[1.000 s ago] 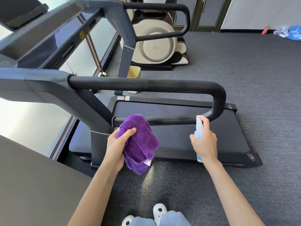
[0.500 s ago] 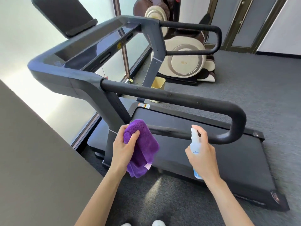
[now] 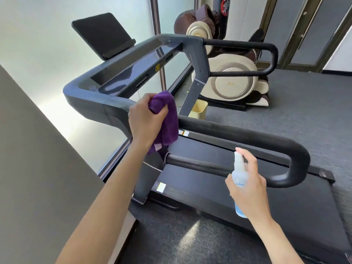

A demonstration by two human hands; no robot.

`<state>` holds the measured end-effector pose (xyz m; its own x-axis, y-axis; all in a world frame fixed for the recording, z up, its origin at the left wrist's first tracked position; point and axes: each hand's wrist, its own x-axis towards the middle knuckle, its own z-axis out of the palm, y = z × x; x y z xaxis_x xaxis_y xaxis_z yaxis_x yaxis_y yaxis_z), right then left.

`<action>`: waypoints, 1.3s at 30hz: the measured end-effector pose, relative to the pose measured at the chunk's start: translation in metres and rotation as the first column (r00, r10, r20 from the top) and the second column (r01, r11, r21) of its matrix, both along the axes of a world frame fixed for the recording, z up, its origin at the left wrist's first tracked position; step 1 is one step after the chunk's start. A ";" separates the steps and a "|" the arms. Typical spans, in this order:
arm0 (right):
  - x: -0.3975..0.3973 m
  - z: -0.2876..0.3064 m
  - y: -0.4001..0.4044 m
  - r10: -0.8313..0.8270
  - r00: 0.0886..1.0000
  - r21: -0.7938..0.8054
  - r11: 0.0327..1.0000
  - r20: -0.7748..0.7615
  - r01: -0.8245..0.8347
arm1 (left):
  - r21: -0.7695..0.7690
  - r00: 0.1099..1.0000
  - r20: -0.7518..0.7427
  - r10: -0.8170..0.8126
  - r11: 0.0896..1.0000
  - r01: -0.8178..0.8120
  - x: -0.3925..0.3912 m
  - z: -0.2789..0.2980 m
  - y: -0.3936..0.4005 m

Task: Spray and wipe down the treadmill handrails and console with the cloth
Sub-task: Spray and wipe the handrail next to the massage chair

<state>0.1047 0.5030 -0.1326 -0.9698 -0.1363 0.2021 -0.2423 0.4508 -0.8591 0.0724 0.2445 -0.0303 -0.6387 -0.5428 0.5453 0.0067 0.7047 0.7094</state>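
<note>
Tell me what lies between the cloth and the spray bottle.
In the head view, the lower handrail bar spans between the purple cloth and spray bottle, belt deck behind it.

Dark grey carpeted floor [image 3: 314, 115] carries everything. Black flat treadmill deck w/ grey uprights [image 3: 238, 189] stands on it nr the window. Behind: cream-and-brown massage chair [image 3: 234, 80], plus small pale yellow bin [image 3: 199, 109] just beside the far upright.
</note>
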 end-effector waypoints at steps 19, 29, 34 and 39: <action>-0.022 0.040 -0.031 -0.026 0.987 -0.056 0.998 -0.159 0.017 | -0.464 0.936 0.344 -0.073 0.854 0.236 -0.040 -0.036 0.009; -0.020 0.036 -0.016 -0.058 0.977 -0.052 0.997 -0.207 0.048 | -0.528 0.940 0.310 -0.139 0.798 0.292 -0.045 -0.039 -0.001; -0.018 0.033 -0.032 -0.019 0.981 -0.066 0.998 -0.194 0.007 | -0.575 0.945 0.325 0.017 0.797 0.184 -0.052 -0.044 0.022; -0.026 0.031 -0.050 0.027 0.984 -0.062 0.997 -0.178 -0.038 | -0.620 0.957 0.287 0.037 0.769 0.157 -0.055 -0.042 -0.024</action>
